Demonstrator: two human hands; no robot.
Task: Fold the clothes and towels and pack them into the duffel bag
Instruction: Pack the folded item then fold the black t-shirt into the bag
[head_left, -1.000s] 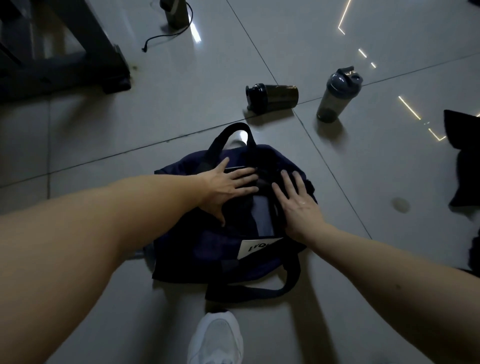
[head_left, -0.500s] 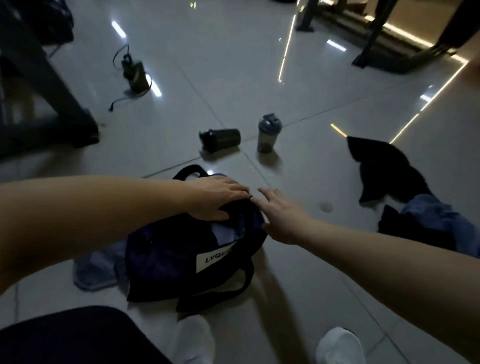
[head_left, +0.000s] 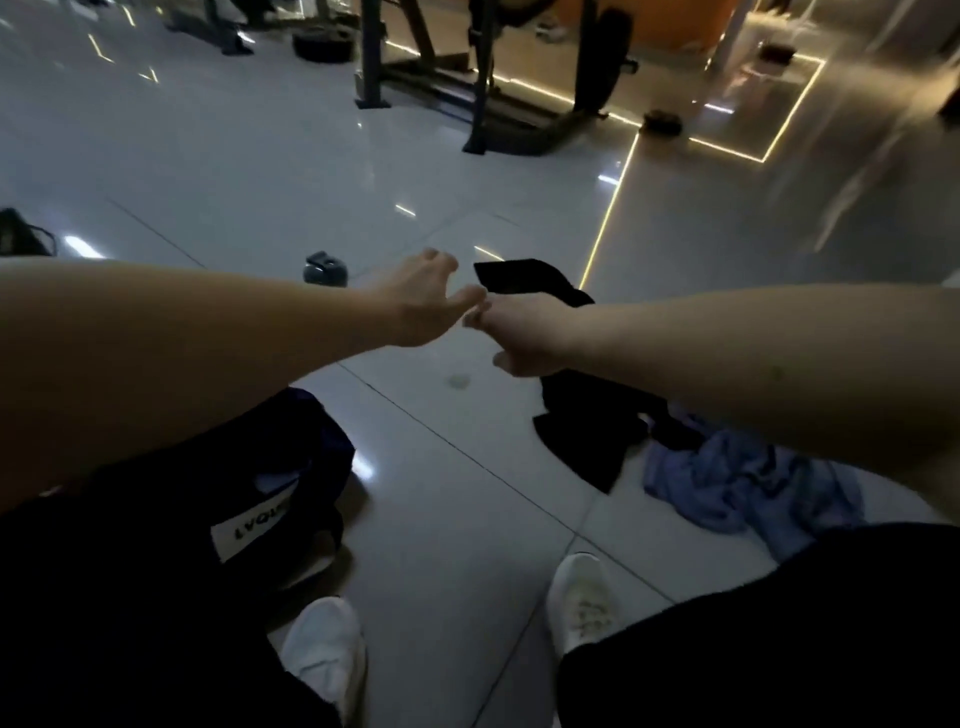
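My left hand loose, fingers relaxed, holding nothing. My right hand curled over black garment; grasp unclear. Duffel bag on floor, near left; white label reads "LVQ", rest hidden.

left hand, right hand over black garment, duffel bag
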